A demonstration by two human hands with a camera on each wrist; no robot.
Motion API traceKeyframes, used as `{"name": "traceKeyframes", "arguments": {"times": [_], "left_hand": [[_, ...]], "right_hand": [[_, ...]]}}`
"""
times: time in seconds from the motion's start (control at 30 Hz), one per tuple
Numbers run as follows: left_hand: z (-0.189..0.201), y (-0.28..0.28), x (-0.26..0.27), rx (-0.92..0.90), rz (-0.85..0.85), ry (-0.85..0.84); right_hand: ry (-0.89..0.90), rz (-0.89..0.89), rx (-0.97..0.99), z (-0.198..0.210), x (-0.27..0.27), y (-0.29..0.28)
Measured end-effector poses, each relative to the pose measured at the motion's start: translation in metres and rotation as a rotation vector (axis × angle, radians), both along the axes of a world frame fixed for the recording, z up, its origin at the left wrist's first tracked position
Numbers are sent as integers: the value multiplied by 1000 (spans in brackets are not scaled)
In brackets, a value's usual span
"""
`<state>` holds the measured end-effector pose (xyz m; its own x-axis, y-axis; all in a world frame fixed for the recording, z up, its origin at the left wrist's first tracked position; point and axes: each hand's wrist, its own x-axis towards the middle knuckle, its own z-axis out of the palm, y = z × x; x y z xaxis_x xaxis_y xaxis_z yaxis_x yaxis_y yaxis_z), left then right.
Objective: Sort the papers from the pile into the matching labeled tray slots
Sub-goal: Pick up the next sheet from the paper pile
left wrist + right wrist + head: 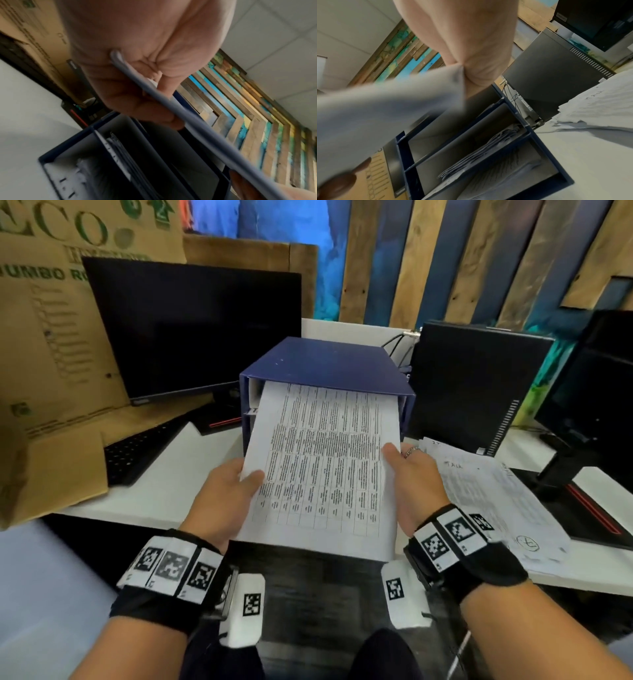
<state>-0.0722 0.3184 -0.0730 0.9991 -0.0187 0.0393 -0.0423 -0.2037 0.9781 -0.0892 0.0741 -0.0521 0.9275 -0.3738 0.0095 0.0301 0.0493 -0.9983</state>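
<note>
A printed sheet with a table of text (pixel 322 467) is held flat in front of the blue slotted tray (pixel 325 364). Its far edge reaches into the tray's top slot. My left hand (pixel 236 484) pinches the sheet's left edge, thumb on top; the left wrist view shows that sheet (pixel 171 106) edge-on between thumb and fingers. My right hand (pixel 407 470) grips the right edge, a ring on one finger. The paper pile (pixel 493 494) lies on the desk just right of my right hand. The lower tray slots (pixel 488 162) hold papers.
A dark monitor (pixel 191 326) and keyboard (pixel 137 450) stand left of the tray, with a large cardboard box (pixel 51 371) beyond. A black computer case (pixel 476 381) and another monitor stand (pixel 565 467) are on the right. The white desk edge (pixel 137 515) is near my wrists.
</note>
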Motion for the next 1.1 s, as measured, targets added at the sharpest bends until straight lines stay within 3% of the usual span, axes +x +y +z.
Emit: {"name": "traceKeyframes", "arguments": {"times": [0.2, 0.33, 0.5, 0.7, 0.8, 0.9, 0.97, 1.03, 1.1], "left_hand": [[36, -9, 28, 76, 116, -121], [60, -20, 50, 90, 150, -75], [70, -24, 57, -263, 162, 119], [69, -45, 76, -485, 226, -5], [66, -52, 88, -553, 273, -24], [64, -59, 75, -492, 362, -94], [60, -63, 65, -310, 420, -255], [57, -65, 56, 198, 461, -521], [54, -73, 50, 692, 373, -664]], "right_hand": [[170, 167, -32, 0, -27, -4], [111, 127, 24, 2, -18, -7], [7, -45, 84, 40, 24, 5], [-86, -36, 299, 53, 45, 15], [-96, -31, 251, 46, 35, 12], [-102, -48, -46, 37, 29, 6], [-132, -96, -490, 35, 29, 2], [-145, -119, -958, 31, 31, 2], [-135, -97, -1292, 29, 34, 5]]}}
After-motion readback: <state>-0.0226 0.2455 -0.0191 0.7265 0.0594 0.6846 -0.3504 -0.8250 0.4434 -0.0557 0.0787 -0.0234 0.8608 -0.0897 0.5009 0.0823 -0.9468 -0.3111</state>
